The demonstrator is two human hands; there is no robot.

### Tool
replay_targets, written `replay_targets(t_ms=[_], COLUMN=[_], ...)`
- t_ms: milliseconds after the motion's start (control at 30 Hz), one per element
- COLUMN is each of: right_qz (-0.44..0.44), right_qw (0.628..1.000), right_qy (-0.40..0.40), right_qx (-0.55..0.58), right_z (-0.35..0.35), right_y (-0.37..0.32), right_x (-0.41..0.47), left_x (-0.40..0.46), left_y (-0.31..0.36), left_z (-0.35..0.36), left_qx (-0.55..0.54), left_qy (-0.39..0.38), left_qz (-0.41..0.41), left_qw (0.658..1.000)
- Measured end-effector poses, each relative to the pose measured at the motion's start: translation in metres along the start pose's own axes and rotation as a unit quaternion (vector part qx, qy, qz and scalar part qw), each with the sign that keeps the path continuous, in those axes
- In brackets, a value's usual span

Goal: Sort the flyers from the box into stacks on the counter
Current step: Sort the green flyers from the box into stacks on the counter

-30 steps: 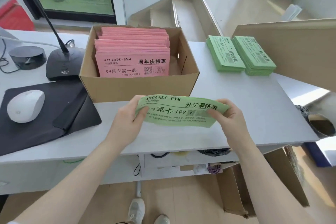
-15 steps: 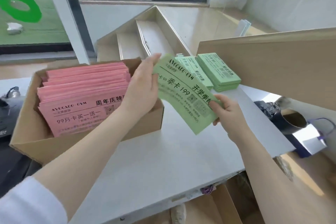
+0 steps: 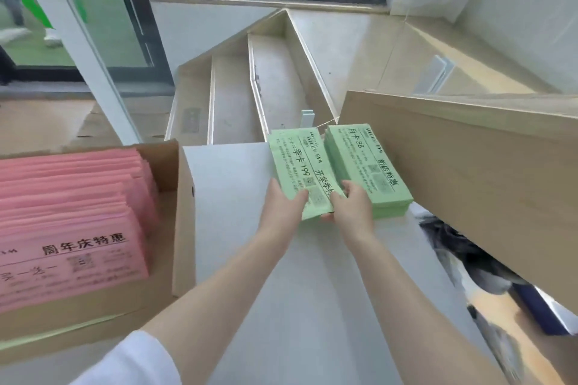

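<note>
Between both hands point(image 3: 283, 208): green flyer point(image 3: 297, 166).

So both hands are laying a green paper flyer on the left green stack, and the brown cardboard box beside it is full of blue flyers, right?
Not quite: in the head view, the brown cardboard box holds pink flyers, not blue. Both the left hand and right hand do hold the green paper flyer at the left green stack.

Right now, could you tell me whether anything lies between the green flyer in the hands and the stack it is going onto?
Nothing visible does. The left hand and right hand hold the green flyer directly over the left green stack, beside the right green stack.
</note>
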State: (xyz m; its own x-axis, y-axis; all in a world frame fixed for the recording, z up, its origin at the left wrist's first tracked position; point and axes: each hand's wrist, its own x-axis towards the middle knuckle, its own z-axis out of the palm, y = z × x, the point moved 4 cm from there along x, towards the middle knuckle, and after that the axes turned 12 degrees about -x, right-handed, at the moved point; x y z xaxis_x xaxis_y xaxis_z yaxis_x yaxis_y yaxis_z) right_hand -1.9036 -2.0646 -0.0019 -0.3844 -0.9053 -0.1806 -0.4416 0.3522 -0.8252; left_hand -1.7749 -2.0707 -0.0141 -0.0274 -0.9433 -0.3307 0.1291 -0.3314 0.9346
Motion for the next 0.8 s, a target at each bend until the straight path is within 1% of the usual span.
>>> replay_targets(t_ms=[100, 200, 300, 333, 433, 467, 533, 667, 800], right_qz=[-0.05, -0.087, -0.095, -0.096, -0.121, -0.131, -0.14, -0.137, -0.147], right_qw=[0.997, 0.979, 0.967, 0.96, 0.916, 0.91, 0.915, 0.93, 0.917], right_qy=[0.016, 0.025, 0.013, 0.01, -0.014, -0.023, -0.042, -0.074, -0.068], right_qx=[-0.056, -0.182, -0.237, -0.264, -0.382, -0.392, -0.377, -0.333, -0.366], right_z=[-0.003, -0.002, -0.001, -0.001, 0.0, 0.0, 0.0, 0.0, -0.001], right_y=[-0.001, 0.001, 0.003, 0.003, 0.008, 0.009, 0.011, 0.01, 0.01], right_x=[-0.001, -0.001, 0.006, 0.007, 0.01, 0.01, 0.011, 0.016, 0.021], left_x=[0.01, 0.017, 0.017, 0.017, 0.021, 0.023, 0.025, 0.028, 0.033], left_y=[-0.012, -0.013, -0.008, -0.007, -0.012, -0.015, -0.018, -0.017, -0.017], left_z=[0.003, 0.001, 0.005, 0.007, 0.002, -0.001, -0.004, -0.005, -0.009], left_qx=[0.021, 0.076, 0.142, 0.163, 0.214, 0.229, 0.267, 0.303, 0.309], left_qy=[-0.017, -0.011, -0.035, -0.047, -0.078, -0.089, -0.11, -0.101, -0.09], left_qz=[0.022, 0.054, 0.057, 0.057, 0.066, 0.068, 0.076, 0.108, 0.114], left_qw=[0.999, 0.996, 0.988, 0.984, 0.971, 0.967, 0.954, 0.941, 0.94])
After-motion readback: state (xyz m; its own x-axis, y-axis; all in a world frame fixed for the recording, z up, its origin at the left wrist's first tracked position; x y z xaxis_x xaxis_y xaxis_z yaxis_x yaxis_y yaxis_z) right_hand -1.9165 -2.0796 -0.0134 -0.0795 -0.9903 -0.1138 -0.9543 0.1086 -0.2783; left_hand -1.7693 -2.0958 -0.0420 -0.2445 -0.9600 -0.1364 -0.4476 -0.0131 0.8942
